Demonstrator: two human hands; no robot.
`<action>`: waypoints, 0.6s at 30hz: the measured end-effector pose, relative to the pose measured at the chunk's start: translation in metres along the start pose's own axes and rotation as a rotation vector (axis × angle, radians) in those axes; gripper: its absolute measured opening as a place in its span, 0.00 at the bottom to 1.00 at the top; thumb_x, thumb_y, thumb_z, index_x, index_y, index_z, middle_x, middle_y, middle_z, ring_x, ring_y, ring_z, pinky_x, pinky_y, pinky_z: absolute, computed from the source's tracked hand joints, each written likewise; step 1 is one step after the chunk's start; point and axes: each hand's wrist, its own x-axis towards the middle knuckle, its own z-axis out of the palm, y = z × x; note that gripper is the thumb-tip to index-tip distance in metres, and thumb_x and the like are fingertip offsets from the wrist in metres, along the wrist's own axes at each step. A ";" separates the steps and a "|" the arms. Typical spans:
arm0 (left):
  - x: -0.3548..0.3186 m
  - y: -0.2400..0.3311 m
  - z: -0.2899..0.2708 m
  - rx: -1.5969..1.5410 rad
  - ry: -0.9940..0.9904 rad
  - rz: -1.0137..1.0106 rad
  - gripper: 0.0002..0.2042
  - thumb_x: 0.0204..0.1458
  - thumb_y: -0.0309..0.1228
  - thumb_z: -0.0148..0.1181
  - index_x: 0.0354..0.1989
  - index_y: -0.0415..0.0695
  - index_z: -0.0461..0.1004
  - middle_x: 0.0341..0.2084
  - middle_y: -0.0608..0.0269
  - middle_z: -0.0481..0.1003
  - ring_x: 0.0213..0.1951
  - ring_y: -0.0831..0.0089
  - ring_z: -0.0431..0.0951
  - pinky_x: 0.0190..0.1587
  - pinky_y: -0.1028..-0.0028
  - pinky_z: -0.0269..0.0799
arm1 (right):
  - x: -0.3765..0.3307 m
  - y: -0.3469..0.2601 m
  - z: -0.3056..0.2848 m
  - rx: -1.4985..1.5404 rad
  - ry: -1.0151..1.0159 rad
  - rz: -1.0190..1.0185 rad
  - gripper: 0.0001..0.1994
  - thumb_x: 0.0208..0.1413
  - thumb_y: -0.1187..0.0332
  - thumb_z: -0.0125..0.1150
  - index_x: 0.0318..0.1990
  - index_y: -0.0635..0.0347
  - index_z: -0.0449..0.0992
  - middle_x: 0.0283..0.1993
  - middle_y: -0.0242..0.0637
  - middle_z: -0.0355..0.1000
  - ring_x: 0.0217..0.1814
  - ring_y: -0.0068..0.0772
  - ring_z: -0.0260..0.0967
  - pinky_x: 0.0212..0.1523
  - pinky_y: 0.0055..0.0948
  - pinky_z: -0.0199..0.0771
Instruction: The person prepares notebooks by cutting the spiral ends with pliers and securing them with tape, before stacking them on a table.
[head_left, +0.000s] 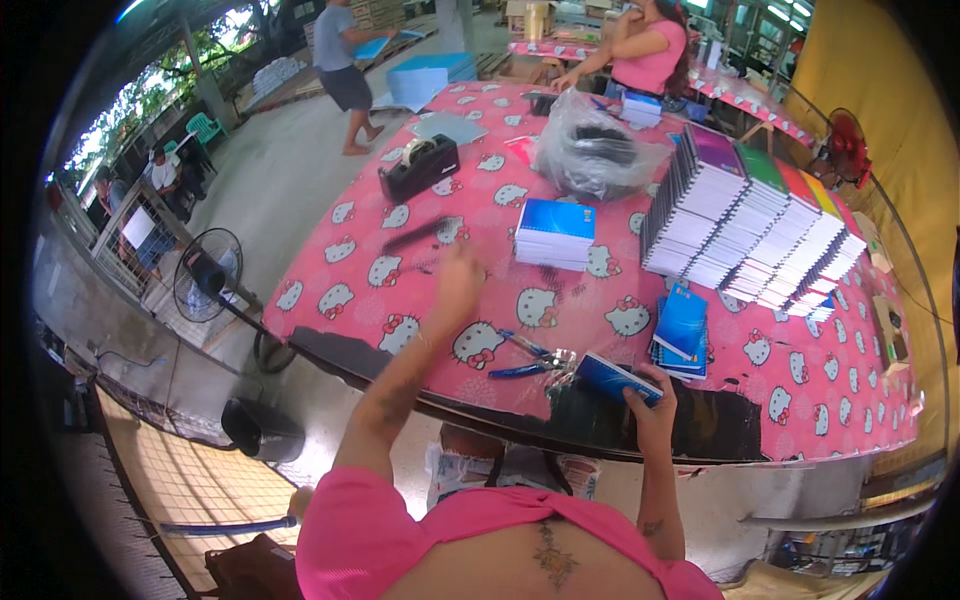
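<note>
My right hand (655,400) grips a small blue-covered notebook (612,382) above the table's near edge, its thumb lying across the cover. My left hand (460,284) is over the pink tabletop, blurred, its fingers pointing away from me; whether they hold anything is unclear. Just beyond and left of it lies a slim black bundle, perhaps binding coils (415,235). Blue-handled pliers (530,362) rest between my hands, beside the held notebook. To the right of that notebook sits a small pile of blue spiral notebooks (682,325). Farther off stands a neat stack of blue-covered pads (555,235).
Tall rows of spiral notebooks (730,215) fill the right side. A black tape dispenser (420,168) and a clear plastic bag (595,150) with dark contents stand farther back. A co-worker in pink (645,50) is at the far edge; another person (340,60) walks left. A fan (208,275) stands left.
</note>
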 end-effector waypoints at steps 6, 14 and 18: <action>0.014 -0.091 -0.017 0.314 -0.187 0.090 0.11 0.53 0.28 0.59 0.43 0.39 0.77 0.36 0.46 0.74 0.40 0.48 0.75 0.43 0.54 0.71 | 0.008 0.018 -0.004 0.037 -0.142 0.068 0.14 0.55 0.75 0.68 0.50 0.64 0.80 0.41 0.30 0.76 0.42 0.18 0.68 0.44 0.20 0.68; -0.040 0.108 -0.050 -0.621 -0.504 0.054 0.12 0.58 0.24 0.59 0.49 0.41 0.78 0.33 0.54 0.79 0.33 0.66 0.79 0.36 0.71 0.73 | 0.010 0.015 -0.008 -0.043 -0.150 0.012 0.12 0.58 0.76 0.66 0.49 0.65 0.79 0.42 0.29 0.77 0.46 0.18 0.70 0.50 0.21 0.67; -0.061 0.143 -0.052 -0.669 -0.560 0.025 0.10 0.57 0.25 0.63 0.46 0.41 0.81 0.29 0.57 0.79 0.28 0.73 0.77 0.32 0.74 0.71 | 0.009 0.015 -0.009 -0.017 -0.142 0.081 0.12 0.58 0.75 0.66 0.49 0.64 0.79 0.42 0.29 0.77 0.45 0.18 0.70 0.50 0.21 0.67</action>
